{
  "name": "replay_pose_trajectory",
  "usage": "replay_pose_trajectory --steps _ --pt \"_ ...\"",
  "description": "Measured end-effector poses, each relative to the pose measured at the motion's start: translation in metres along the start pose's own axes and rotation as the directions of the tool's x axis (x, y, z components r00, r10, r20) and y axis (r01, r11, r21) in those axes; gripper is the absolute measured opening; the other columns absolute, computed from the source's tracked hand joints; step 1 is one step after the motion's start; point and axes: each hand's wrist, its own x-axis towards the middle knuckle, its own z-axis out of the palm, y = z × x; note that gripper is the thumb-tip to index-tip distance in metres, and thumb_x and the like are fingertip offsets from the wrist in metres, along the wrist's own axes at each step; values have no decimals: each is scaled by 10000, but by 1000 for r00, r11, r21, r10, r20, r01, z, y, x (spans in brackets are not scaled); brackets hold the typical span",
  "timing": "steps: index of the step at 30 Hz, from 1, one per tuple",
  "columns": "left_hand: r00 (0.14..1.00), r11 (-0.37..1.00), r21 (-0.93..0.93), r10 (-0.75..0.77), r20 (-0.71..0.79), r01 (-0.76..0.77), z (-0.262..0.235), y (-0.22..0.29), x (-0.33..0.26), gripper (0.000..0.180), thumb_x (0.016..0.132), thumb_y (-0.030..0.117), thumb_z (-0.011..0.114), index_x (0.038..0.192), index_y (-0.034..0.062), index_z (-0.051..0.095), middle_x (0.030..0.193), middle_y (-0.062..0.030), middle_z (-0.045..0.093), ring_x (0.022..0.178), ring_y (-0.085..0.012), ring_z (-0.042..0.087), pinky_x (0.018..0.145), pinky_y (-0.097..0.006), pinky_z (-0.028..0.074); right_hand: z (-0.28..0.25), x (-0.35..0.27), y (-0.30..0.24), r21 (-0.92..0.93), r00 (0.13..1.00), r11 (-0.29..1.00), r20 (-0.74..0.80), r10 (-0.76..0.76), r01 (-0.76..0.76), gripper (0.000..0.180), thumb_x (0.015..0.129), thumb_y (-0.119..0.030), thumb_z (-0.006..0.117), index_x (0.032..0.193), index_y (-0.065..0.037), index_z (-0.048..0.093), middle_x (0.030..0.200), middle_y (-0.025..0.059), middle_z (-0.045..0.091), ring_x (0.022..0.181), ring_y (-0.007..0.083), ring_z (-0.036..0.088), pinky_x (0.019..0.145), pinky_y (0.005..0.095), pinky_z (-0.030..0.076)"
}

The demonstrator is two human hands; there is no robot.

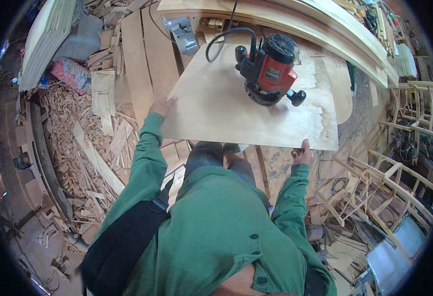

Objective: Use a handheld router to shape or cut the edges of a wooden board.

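Observation:
A pale plywood sheet (206,108) lies before me, with water-like stains and a ragged mark along its right part. My left hand (163,106) grips its left edge, the other fingers partly hidden by the sheet. At the near edge, close to the right corner, my right hand (303,155) holds the sheet between thumb and curled fingers. A red and black router (274,71) with two black knobs stands on the sheet, touched by neither hand. Its black cable (222,37) loops off to the far side.
Long stacked boards (320,24) lie beyond the sheet. Offcuts and wood scraps (73,133) cover the floor at left, beside a leaning stack of panels (44,47). Wooden chair frames (384,182) crowd the right. A clear plastic piece (183,37) lies behind the sheet.

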Motion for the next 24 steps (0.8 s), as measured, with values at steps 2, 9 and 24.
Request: replay_pose_trajectory --steps 2,9,24 --pt "1000 1000 9 7 -5 -7 -11 -3 8 664 843 632 594 1187 70 671 1108 -200 680 1022 -314 649 920 -366 474 10 -13 -21 -56 995 996 85 -61 66 284 852 -294 734 908 -62 582 737 52 602 580 170 584 446 292 440" --pt "996 979 200 31 81 -47 -60 38 23 651 819 661 590 1131 101 706 1054 -187 693 975 -308 667 893 -392 489 49 -34 -87 -193 938 932 224 -264 308 367 859 -356 706 896 1 630 676 101 633 507 187 623 432 278 495" --pt "962 707 661 113 247 -253 -153 129 73 866 748 822 521 1126 67 712 1128 -227 660 1024 -338 638 927 -419 467 145 -52 -182 -123 860 883 322 -396 453 462 802 -439 760 817 -5 604 703 90 627 526 192 646 443 285 532"
